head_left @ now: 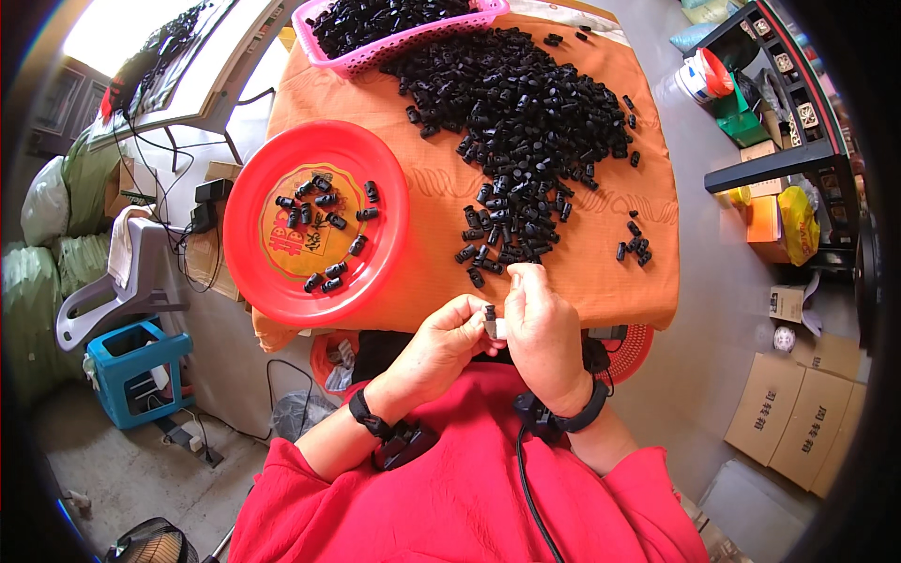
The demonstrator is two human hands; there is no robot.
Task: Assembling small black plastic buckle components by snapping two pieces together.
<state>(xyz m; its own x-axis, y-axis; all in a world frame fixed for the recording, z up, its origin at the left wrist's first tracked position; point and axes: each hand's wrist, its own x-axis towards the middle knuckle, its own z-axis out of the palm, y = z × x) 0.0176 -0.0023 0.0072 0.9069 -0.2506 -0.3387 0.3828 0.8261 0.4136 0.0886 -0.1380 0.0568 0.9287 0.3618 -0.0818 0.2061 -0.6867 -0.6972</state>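
My left hand (441, 342) is closed in a pinch, holding a small black cord lock (490, 313) upright in front of my chest. A small whitish piece (501, 329) shows just beside it, between the two hands. My right hand (544, 333) is closed too, its fingers curled and their tips at the near edge of the pile of black cord locks (516, 113). What those fingertips hold, if anything, is hidden. To the left, a round red plastic tray (253, 272) contains several loose cord locks (335, 220).
An orange cloth (432, 272) covers the table. At its far left stands a pink basket (375, 52) heaped with black pieces. Several stray locks (634, 242) lie at the right. A blue stool (141, 375) and flattened cardboard boxes (793, 413) are on the floor.
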